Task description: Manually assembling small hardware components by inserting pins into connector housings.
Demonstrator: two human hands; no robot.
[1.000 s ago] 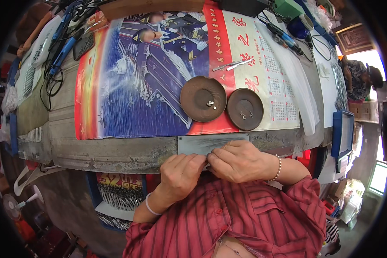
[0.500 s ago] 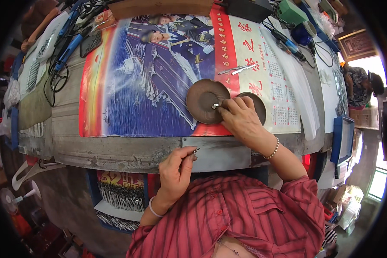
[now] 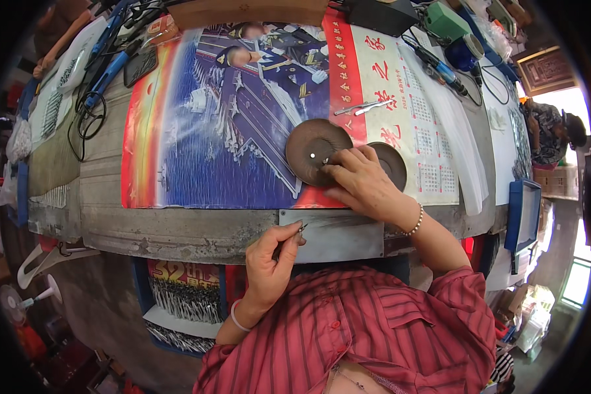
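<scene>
My right hand (image 3: 368, 184) reaches into a round brown dish (image 3: 302, 139). Its thumb and fingers are pinched together at a tiny shiny bit, too small to name. A small white bead-like piece (image 3: 312, 155) lies in the dish, just left of those fingertips. Behind the same hand, a second brown dish (image 3: 393, 163) is partly hidden. Near the table's front edge, my left hand (image 3: 274, 258) is closed, thumb against fingers. From its fingertips sticks out a small, thin, dark metal piece (image 3: 302, 228) with a pointed end; the rest of it is covered.
The dishes stand on a large poster calendar (image 3: 243, 164). Tweezers (image 3: 362, 107) lie beyond them. A grey plate (image 3: 341, 233) sits at the front edge. Blue-handled tools (image 3: 108, 79) with cables are at the left, a blue tray (image 3: 524, 213) at the right. Below the table, a box holds several thin metal pieces (image 3: 184, 302).
My right fingers have shifted slightly left and down within the dish. A cluster of small bright bits at the fingertips now shows as one white piece lying apart. The left hand has barely moved.
</scene>
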